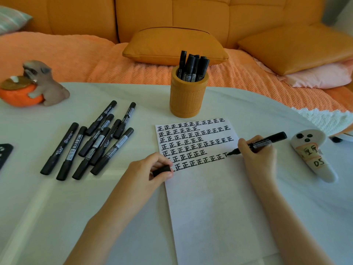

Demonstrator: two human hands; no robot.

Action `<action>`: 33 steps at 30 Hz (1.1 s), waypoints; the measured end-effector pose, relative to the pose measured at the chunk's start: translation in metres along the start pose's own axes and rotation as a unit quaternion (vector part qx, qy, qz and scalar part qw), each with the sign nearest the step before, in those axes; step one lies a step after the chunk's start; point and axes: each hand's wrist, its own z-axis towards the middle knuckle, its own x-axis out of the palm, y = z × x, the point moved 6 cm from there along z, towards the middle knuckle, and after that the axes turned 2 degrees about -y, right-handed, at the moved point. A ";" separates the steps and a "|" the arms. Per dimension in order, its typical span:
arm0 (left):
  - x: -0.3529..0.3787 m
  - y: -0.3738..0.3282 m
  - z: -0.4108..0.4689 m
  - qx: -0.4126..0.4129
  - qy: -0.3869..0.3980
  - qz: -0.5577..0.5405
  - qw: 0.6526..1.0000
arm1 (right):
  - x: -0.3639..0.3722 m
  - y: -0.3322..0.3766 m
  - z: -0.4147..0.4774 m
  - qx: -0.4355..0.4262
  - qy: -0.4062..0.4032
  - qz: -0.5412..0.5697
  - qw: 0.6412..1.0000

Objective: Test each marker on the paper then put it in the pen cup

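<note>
Our right hand (257, 152) pinches the uncapped marker (261, 143) mid-barrel, tip on the paper (210, 197) right of the marks. Left hand (152, 167) curls round its cap (162, 170). We judge it light, stiff, slick; grip mid-barrel. The pen cup (188, 96) stands far.

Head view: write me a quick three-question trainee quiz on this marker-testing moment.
1. Fill in: the right hand holds a marker with its tip on the ____.
2. The cap is pinched by: A the left hand, B the right hand, C neither.
3. True or false: the pen cup already holds markers.
Key: 1 paper; 2 A; 3 true.
</note>
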 end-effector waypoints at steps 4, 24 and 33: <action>0.000 0.000 0.000 0.000 0.000 0.002 1.000 | 0.000 -0.001 0.000 0.009 0.004 0.012 1.000; 0.000 0.002 0.000 -0.006 -0.001 0.010 1.000 | 0.002 0.003 0.000 -0.002 0.018 -0.022 1.000; 0.000 0.000 -0.001 -0.004 -0.001 0.007 1.000 | 0.000 0.002 -0.002 0.007 0.014 -0.004 1.000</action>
